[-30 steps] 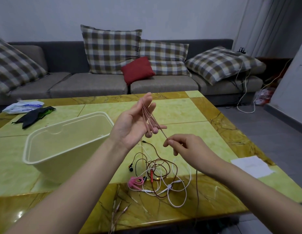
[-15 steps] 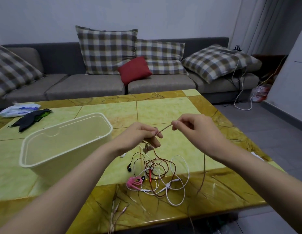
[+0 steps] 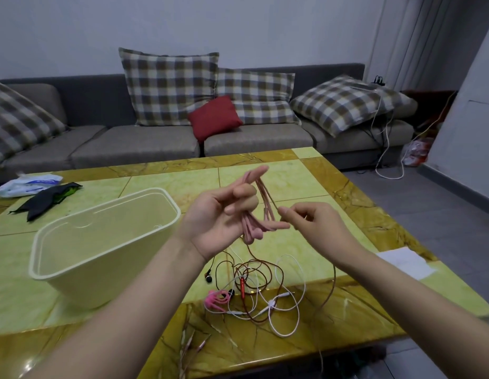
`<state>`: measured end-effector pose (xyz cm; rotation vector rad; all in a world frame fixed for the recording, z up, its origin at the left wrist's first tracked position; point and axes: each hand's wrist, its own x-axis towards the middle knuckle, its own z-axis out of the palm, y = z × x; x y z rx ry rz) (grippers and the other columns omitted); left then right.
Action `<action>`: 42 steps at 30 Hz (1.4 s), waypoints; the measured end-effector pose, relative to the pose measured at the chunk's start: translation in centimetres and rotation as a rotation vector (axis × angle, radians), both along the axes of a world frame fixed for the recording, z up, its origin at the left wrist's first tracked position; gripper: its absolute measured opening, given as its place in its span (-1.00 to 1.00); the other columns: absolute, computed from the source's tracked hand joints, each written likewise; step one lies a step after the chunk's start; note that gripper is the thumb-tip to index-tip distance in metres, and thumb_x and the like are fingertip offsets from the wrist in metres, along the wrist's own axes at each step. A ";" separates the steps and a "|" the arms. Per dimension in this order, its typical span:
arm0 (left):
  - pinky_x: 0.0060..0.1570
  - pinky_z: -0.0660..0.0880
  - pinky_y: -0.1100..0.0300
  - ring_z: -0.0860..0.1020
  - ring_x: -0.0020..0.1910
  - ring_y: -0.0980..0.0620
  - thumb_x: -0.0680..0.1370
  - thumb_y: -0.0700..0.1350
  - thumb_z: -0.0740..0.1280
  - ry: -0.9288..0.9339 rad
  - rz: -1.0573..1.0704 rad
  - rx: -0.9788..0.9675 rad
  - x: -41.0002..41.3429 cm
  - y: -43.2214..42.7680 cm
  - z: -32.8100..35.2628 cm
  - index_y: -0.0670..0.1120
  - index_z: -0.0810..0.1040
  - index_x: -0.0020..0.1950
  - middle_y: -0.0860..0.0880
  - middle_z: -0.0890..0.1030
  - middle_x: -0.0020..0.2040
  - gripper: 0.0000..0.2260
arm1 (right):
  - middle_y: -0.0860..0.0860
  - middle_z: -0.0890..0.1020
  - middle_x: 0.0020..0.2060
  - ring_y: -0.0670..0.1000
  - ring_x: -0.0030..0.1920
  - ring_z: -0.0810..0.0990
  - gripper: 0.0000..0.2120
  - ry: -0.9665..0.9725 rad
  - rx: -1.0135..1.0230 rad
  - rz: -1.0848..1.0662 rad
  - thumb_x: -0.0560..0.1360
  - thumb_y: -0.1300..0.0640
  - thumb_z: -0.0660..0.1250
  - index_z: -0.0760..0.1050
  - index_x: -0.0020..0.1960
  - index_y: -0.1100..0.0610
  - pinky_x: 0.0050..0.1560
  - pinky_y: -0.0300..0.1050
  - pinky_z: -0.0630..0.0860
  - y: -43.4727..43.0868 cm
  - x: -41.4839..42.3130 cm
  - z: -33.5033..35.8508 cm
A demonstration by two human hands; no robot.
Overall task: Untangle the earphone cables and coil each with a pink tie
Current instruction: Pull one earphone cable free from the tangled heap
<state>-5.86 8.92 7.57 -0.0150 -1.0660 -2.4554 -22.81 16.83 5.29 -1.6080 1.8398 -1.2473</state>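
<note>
- Table: tangled earphone cables lie under both hands, pink tie at the pile's left edge.
- Left hand: raised, pinkish cable wound round its spread fingers and held there.
- Right hand: pinches that cable's strand just beside the coil.

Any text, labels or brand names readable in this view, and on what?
No text can be read.
White packet at far left: blue print, too blurred to read.
White paper sheet at right: only faint marks, too small to read.
</note>
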 end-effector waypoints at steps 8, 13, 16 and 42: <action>-0.15 0.54 -0.11 0.55 -0.27 0.15 0.62 -0.11 0.08 -0.199 0.522 -0.110 -1.2 0.0 1.9 -0.09 0.47 0.26 0.10 0.60 -0.25 -0.72 | -0.09 0.43 -0.45 -0.20 -0.48 0.36 -0.75 0.036 0.073 0.096 0.57 0.01 0.22 0.62 -0.17 0.01 -0.42 -0.36 0.27 0.6 2.2 -0.3; -0.31 0.33 0.10 0.56 0.10 0.11 0.64 -0.12 0.11 -0.632 0.678 -0.642 -0.8 -0.6 0.6 0.04 0.60 0.00 -0.03 0.54 0.29 -0.73 | -0.11 0.50 -0.38 -0.18 -0.46 0.35 -0.76 0.164 0.119 0.141 0.58 -0.01 0.21 0.63 -0.10 -0.01 -0.39 -0.33 0.31 1.0 1.9 0.9; -0.07 0.46 -0.10 0.50 0.15 0.30 0.63 -0.12 0.14 -0.809 0.586 -0.847 -0.4 -0.7 -0.3 -0.08 0.67 -0.04 0.10 0.46 0.36 -0.71 | -0.17 0.50 -0.38 -0.21 -0.41 0.42 -0.78 0.223 0.102 0.141 0.57 -0.02 0.21 0.62 -0.11 -0.02 -0.38 -0.37 0.32 0.9 1.5 1.9; -0.09 0.51 -0.37 0.29 -0.56 0.15 0.50 -0.09 0.14 -0.074 0.450 0.130 0.4 2.7 0.8 -0.22 0.66 -0.02 0.08 0.35 -0.45 -0.65 | -0.09 0.52 -0.38 -0.20 -0.51 0.39 -0.76 0.211 0.165 0.164 0.60 0.02 0.18 0.60 -0.08 0.00 -0.46 -0.37 0.28 1.8 3.0 -1.3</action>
